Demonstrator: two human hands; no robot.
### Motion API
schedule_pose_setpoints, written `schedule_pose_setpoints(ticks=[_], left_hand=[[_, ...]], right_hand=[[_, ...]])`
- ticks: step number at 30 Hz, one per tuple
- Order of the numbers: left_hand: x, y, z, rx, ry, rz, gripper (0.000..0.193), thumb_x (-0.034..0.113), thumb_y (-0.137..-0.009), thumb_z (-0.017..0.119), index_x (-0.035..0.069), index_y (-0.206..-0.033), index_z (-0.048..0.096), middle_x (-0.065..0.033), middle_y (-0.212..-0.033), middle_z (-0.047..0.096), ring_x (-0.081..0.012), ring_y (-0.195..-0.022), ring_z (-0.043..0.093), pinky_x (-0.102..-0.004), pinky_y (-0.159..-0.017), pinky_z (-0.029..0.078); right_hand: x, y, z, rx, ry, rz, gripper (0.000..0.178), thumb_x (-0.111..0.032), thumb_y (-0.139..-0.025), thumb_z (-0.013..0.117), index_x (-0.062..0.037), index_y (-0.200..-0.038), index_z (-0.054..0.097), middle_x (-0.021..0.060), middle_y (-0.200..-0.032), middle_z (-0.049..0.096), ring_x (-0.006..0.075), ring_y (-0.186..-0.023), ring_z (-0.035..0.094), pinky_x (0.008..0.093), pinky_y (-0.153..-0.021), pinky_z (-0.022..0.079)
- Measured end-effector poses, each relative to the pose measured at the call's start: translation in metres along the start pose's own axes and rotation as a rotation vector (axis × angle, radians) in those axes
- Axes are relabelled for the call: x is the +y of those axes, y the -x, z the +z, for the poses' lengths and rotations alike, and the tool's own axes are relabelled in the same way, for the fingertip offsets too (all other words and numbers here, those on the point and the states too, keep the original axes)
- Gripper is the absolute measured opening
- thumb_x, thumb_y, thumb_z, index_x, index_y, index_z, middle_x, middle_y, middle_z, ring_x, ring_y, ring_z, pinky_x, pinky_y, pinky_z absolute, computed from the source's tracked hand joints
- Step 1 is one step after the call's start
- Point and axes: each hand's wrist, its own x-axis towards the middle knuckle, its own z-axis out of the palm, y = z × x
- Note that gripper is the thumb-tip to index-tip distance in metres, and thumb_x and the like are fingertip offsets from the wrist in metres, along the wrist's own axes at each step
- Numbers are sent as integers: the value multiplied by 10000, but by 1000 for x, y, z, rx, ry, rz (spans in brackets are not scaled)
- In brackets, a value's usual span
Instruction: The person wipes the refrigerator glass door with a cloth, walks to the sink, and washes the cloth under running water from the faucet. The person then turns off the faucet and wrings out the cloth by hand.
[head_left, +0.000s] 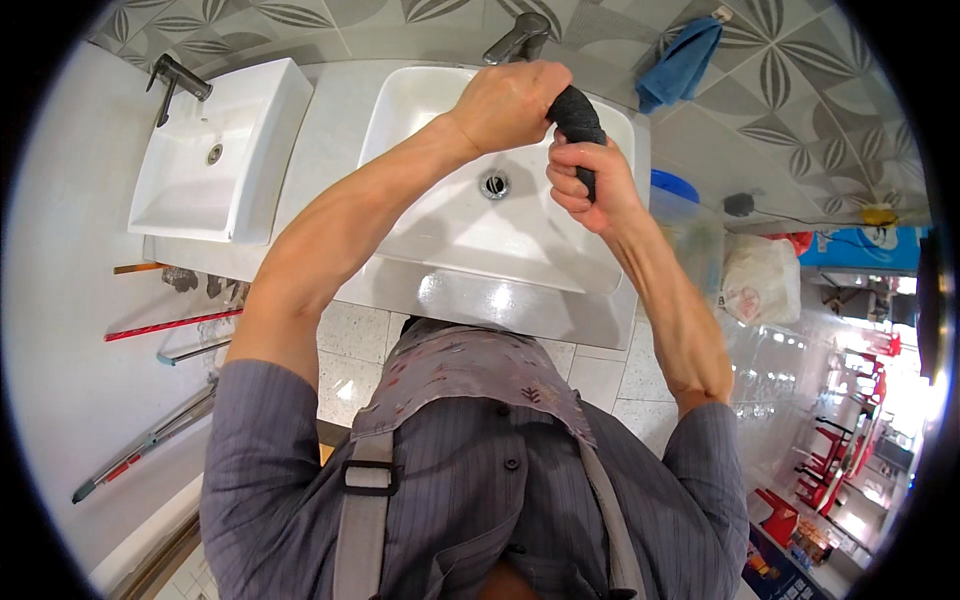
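A dark grey cloth (577, 113), twisted into a thick rope, is stretched between my two hands above the white sink (440, 250). My left hand (513, 105) is closed around its upper end, close to the dark faucet (520, 38). Lower down and to the right, my right hand (602, 185) wraps around the other end, and a short tip of cloth shows below the fingers. The metal drain (494, 184) lies in the basin beneath my hands.
A second, raised white basin (205, 160) with its own faucet (178, 80) stands at the left. A blue cloth (680, 65) hangs on the tiled wall. Right of the counter are a blue-lidded bin (676, 185) and a white plastic bag (762, 280). Mop handles (150, 440) lean at the left.
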Motion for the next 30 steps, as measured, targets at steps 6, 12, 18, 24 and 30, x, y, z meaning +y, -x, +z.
schedule_pose_setpoints(ticks=[6, 12, 18, 24, 30], left_hand=[[11, 3, -10, -79, -127, 25, 469, 76, -709, 766, 175, -1134, 596, -45, -986, 618, -266, -803, 669, -376, -585, 558], [21, 10, -29, -313, -149, 70, 525, 209, -796, 772, 273, -1284, 588, -51, -997, 600, -267, -795, 668, -365, -600, 567], [32, 47, -42, -319, 627, -709, 462, 301, -865, 757, 93, -1223, 552, -44, -851, 617, -187, -660, 636, -342, -557, 528], [46, 76, -47, -448, 1565, -1386, 357, 315, -951, 652, 93, -1190, 508, -84, -880, 583, -153, -523, 555, -229, -315, 337], [49, 48, -69, -779, 1674, -1112, 333, 239, -901, 685, 48, -1141, 556, -131, -883, 604, -176, -532, 565, -234, -306, 325]], right_hand=[[-13, -5, -14, -29, 68, 136, 151, -25, -863, 608, -67, -937, 483, 7, -678, 438, 50, -439, 325, 210, -348, 218], [-25, 2, -17, -19, 280, 169, 232, -174, -942, 641, -24, -1068, 518, 71, -842, 579, 96, -568, 525, 197, -375, 372], [-39, 28, -20, -123, 264, -30, 647, -248, -965, 654, 70, -1439, 350, 192, -1180, 613, 239, -868, 691, 303, -621, 555], [-28, 50, -7, 72, 1710, -954, 700, -209, -879, 696, -123, -1495, 375, 148, -1450, 460, 341, -1300, 492, 485, -1011, 456], [-53, 17, 28, -516, 2180, -1518, 506, -192, -791, 662, -234, -1292, 613, 11, -1339, 553, 315, -1360, 424, 572, -1117, 341]])
